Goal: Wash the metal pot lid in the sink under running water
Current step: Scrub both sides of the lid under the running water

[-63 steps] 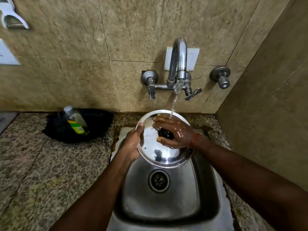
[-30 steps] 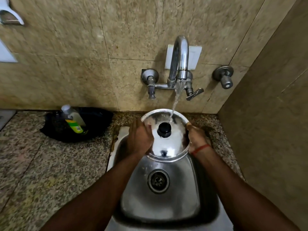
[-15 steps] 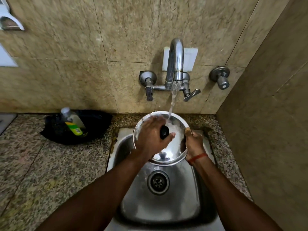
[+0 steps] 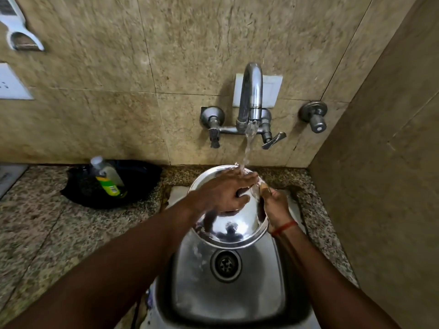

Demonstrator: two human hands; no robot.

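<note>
A round shiny metal pot lid [image 4: 228,230] is held tilted over the steel sink [image 4: 228,293], under the stream from the wall tap [image 4: 251,98]. My right hand [image 4: 275,206] grips the lid's right rim. My left hand [image 4: 225,191] lies flat across the lid's top with fingers spread, covering its black knob. Water [image 4: 247,150] lands on the fingertips of my left hand near the lid's far edge.
A black pan [image 4: 111,184] holding a dish-soap bottle [image 4: 107,176] sits on the granite counter [image 4: 47,233] left of the sink. Tap handles [image 4: 273,138] and a separate valve [image 4: 313,117] stick out of the tiled wall. A side wall stands close on the right.
My right hand went from rubbing the lid's top to holding its right rim. My left hand left the left rim, moved onto the top over the knob, and has slid toward the far edge.
</note>
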